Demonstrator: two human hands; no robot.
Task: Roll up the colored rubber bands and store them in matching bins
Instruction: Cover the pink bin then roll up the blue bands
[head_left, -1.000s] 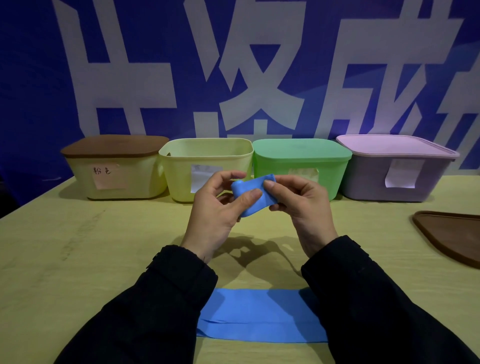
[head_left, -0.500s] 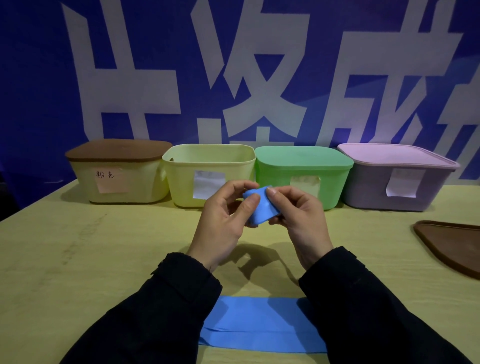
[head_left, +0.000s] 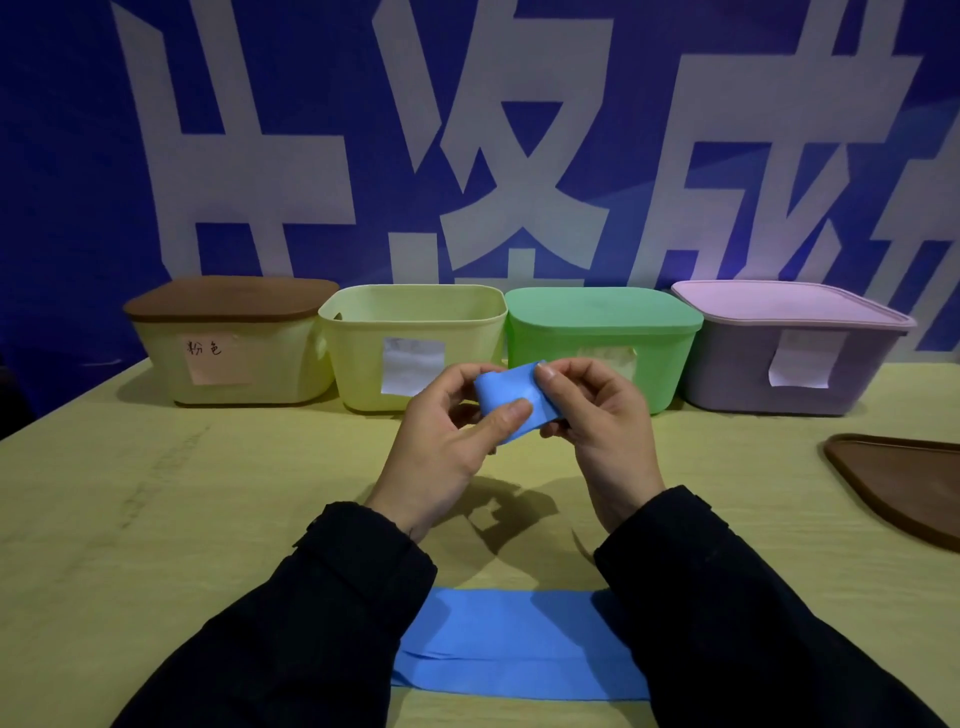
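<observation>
A rolled blue rubber band (head_left: 506, 397) is held above the table in front of the bins. My left hand (head_left: 441, 447) pinches its left and front side, thumb on the roll. Fingertips of my right hand (head_left: 597, 421) grip its right edge. A second blue rubber band (head_left: 519, 644) lies flat on the table near me, partly hidden by my sleeves. Four bins stand in a row at the back: a yellow bin with brown lid (head_left: 234, 343), an open yellow-green bin (head_left: 415, 343), a green lidded bin (head_left: 602, 338) and a purple lidded bin (head_left: 789, 348).
A loose brown lid (head_left: 904, 483) lies on the table at the right edge. Paper labels hang on the front of each bin. A blue banner with large white characters forms the back wall behind the bins.
Both hands stayed together with the blue roll and have turned it slightly. The roll looks flatter and wider now. The camera has tilted, so the scene sits a little lower.
</observation>
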